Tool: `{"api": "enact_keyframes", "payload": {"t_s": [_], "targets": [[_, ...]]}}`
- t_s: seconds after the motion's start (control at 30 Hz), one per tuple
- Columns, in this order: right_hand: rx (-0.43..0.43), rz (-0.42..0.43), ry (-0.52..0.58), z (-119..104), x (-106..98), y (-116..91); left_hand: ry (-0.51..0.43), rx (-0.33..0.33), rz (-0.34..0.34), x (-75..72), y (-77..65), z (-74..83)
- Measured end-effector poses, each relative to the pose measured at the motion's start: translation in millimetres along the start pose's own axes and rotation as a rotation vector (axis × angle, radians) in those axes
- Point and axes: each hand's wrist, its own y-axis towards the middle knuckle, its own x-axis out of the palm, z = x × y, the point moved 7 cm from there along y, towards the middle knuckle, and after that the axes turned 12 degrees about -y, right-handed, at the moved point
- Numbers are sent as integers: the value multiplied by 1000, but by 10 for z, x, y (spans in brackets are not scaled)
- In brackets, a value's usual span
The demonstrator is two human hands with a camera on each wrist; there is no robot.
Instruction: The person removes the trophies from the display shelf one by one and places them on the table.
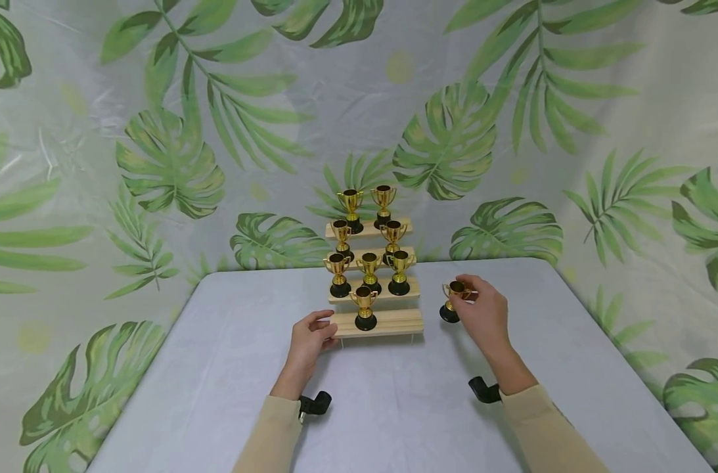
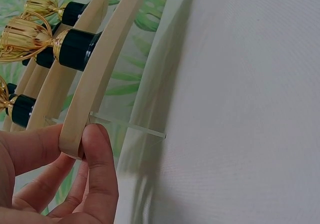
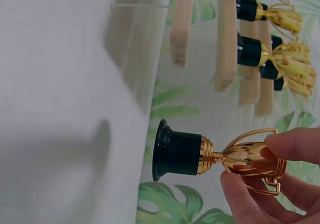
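Note:
My right hand (image 1: 483, 310) holds a small gold trophy (image 1: 450, 309) by its cup, to the right of a tiered wooden stand (image 1: 394, 322). In the right wrist view that trophy's black base (image 3: 180, 151) points toward the white tabletop, with a gap between them. My left hand (image 1: 311, 340) pinches the left end of the lowest shelf (image 2: 75, 129), thumb on one face and fingertip on the other. One trophy (image 1: 364, 309) stands left of centre on that shelf. Three more, among them a trophy (image 1: 399, 272) at the right, stand on the second shelf.
Two trophies stand on each of the upper shelves, including a trophy (image 1: 383, 205) at the top. Clear supports (image 2: 127, 125) carry the lowest shelf above the white-covered table (image 1: 234, 368). Behind rises a leaf-patterned backdrop (image 1: 347, 98). Black wrist mounts (image 1: 316, 403) sit at both cuffs.

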Motion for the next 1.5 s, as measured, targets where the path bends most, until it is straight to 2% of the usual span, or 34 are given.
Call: {"api": "enact_keyframes", "payload": {"t_s": [0.33,0.77,1.5], "targets": [[41,-36,-46,173,88,-20,-4,0,9,-23,21,-75],[37,-33,-64,306,159,-25,-4,21,-7,-9,17,-85],[70,-75,-83,364,200,1,-4,11,-4,-22,30,-57]]}}
